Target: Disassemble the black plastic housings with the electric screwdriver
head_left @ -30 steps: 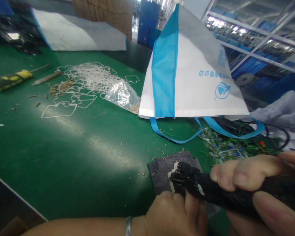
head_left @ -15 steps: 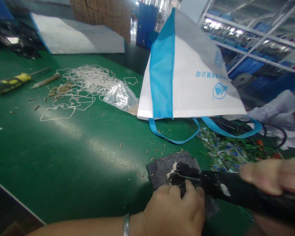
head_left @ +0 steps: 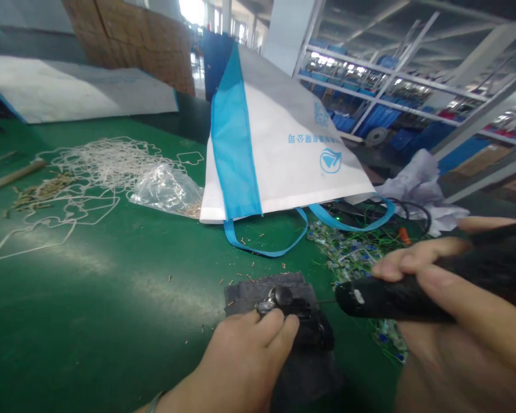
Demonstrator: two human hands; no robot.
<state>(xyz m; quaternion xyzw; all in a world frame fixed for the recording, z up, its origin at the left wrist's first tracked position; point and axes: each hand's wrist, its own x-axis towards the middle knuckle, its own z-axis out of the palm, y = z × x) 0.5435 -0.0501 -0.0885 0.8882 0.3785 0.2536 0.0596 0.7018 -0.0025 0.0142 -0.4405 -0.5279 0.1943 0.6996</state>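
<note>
My left hand (head_left: 245, 350) is closed on a small black plastic part (head_left: 303, 315) with a round knob. Under the part lies a dark grey cloth (head_left: 258, 292) on the green table. My right hand (head_left: 460, 298) wraps round a black electric screwdriver (head_left: 395, 298), held almost level. Its thin bit points left and reaches near the right side of the black part. I cannot tell whether the bit touches it. Small brass screws (head_left: 249, 278) are scattered on the table just behind the cloth.
A white and blue bag (head_left: 284, 143) stands behind the cloth. Left of it lie a clear plastic bag (head_left: 165, 189) of screws and a tangle of white rings (head_left: 107, 160). Small green and blue wired parts (head_left: 348, 246) are heaped at the right, near crumpled white wrapping (head_left: 417, 183).
The screwdriver has drawn back to the right, away from the black part, and its bit now shows. The part has been turned under my left hand. The view has swung to the right.
</note>
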